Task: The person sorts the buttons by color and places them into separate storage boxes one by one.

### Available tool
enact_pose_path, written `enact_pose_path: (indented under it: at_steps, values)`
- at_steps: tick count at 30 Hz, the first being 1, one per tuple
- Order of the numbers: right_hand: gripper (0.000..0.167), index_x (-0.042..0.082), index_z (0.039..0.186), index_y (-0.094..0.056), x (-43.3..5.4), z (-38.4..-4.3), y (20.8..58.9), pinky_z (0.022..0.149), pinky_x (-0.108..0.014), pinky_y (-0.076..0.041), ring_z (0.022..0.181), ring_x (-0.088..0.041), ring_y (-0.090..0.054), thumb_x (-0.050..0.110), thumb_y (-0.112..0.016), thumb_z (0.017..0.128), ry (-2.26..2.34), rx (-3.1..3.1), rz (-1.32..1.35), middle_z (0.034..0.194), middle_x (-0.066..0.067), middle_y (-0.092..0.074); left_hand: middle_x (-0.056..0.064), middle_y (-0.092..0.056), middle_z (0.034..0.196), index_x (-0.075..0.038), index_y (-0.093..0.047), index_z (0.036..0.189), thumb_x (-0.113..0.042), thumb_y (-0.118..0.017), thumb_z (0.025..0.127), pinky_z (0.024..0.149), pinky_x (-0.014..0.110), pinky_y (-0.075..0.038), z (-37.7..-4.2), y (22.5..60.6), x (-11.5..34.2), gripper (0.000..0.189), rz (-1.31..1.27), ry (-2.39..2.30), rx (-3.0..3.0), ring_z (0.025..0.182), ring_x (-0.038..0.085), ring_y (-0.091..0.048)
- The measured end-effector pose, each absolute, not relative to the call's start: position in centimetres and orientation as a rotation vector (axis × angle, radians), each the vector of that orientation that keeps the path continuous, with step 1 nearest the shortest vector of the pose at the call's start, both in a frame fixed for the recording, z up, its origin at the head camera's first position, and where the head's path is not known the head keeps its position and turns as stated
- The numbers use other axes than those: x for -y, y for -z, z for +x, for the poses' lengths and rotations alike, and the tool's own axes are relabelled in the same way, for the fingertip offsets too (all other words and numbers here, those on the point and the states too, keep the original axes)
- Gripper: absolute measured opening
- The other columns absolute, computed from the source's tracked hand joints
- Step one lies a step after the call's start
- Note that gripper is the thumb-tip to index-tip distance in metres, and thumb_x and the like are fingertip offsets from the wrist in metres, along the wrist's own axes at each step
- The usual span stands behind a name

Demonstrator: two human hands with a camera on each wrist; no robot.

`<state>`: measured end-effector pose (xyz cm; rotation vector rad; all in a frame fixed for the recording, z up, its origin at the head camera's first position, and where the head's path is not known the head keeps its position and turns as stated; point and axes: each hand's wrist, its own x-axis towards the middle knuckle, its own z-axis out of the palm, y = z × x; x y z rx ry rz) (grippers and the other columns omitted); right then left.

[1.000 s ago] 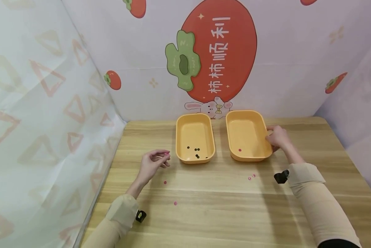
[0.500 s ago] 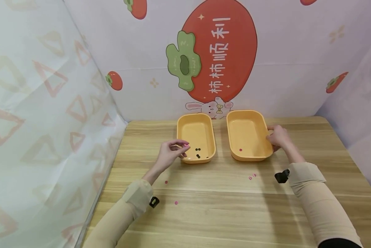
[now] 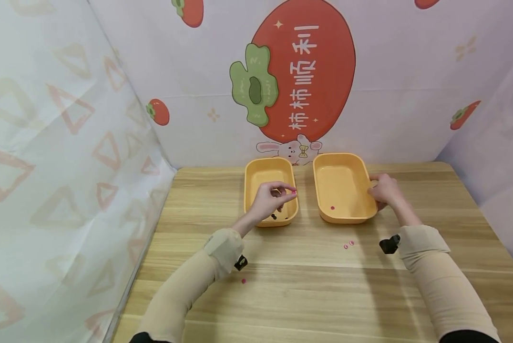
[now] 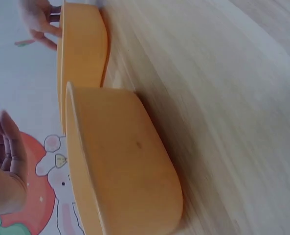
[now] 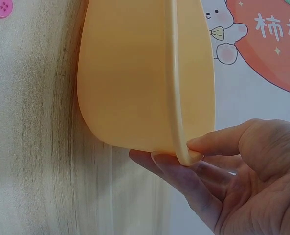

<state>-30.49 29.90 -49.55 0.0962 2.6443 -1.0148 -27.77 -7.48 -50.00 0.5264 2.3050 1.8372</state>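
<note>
A small pink button (image 3: 294, 192) is being pinched in the left grip (image 3: 273, 197), above the right edge of the left yellow tray (image 3: 269, 167). Dark buttons (image 3: 274, 216) are lying in that tray's near end, partly hidden. The right yellow tray (image 3: 341, 183) is sitting open side up just beside it, its right rim being held by the right grip (image 3: 385, 189); a loose pink button (image 3: 332, 207) is lying inside, toward the near end. Two round pink buttons (image 3: 351, 243) are lying close together on the table (image 3: 308, 295) before it.

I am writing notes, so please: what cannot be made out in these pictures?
Left tray: head view, floor partly behind left hand.
Left hand: left wrist view, cut off by left edge.
Dark pieces: head view, too small to identify.
Held pink piece: head view, partly covered by left hand.
</note>
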Motion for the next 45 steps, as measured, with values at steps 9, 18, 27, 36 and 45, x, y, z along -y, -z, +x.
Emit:
enact_pose_path:
  at_steps: [9,18,27,36,45]
  values:
    - [0.065,-0.021,0.157,-0.036,-30.0,-30.4,49.7,0.056,-0.044,-0.069,0.055,-0.019,-0.074,0.001,-0.051,0.098,1.012,-2.654,0.102,0.123,-0.049,-0.065,-0.007,-0.053,0.066,0.006,-0.080,0.116,-0.008,-0.080,0.100,0.044,0.018,-0.032,-28.8,51.0,2.9,0.021,0.443,-1.864,-2.231,0.049,0.005,-0.041]
    - [0.065,-0.022,0.157,-0.035,-30.0,-30.3,49.7,0.055,-0.042,-0.069,0.057,-0.019,-0.075,0.002,-0.051,0.099,0.995,-2.660,0.095,0.128,-0.051,-0.062,-0.007,-0.051,0.066,-0.001,-0.084,0.113,-0.011,-0.084,0.098,0.050,0.018,-0.031,-29.4,51.9,-0.8,0.018,0.318,-1.886,-2.245,0.058,0.006,-0.043]
    - [0.065,-0.020,0.159,-0.035,-29.9,-30.5,50.0,0.056,-0.044,-0.070,0.058,-0.021,-0.076,0.001,-0.051,0.099,1.019,-2.643,0.101,0.129,-0.051,-0.062,-0.008,-0.046,0.060,0.000,-0.084,0.113,-0.010,-0.084,0.097,0.048,0.017,-0.026,-29.7,52.3,-3.3,0.018,0.264,-1.870,-2.281,0.055,0.005,-0.039]
    - [0.064,-0.020,0.160,-0.035,-29.8,-30.5,49.9,0.056,-0.044,-0.070,0.059,-0.020,-0.076,0.000,-0.051,0.101,1.036,-2.629,0.110,0.130,-0.052,-0.060,-0.009,-0.046,0.056,0.000,-0.083,0.112,-0.010,-0.086,0.096,0.044,0.017,-0.025,-29.4,52.7,-4.5,0.019,0.278,-1.866,-2.315,0.050,0.004,-0.038]
    - [0.066,-0.020,0.160,-0.034,-30.0,-30.6,49.7,0.055,-0.042,-0.069,0.059,-0.019,-0.075,0.000,-0.051,0.100,1.031,-2.633,0.118,0.132,-0.053,-0.058,-0.008,-0.047,0.060,-0.001,-0.082,0.116,-0.013,-0.084,0.099,0.047,0.017,-0.028,-29.1,52.7,-3.9,0.021,0.325,-1.842,-2.300,0.053,0.004,-0.040]
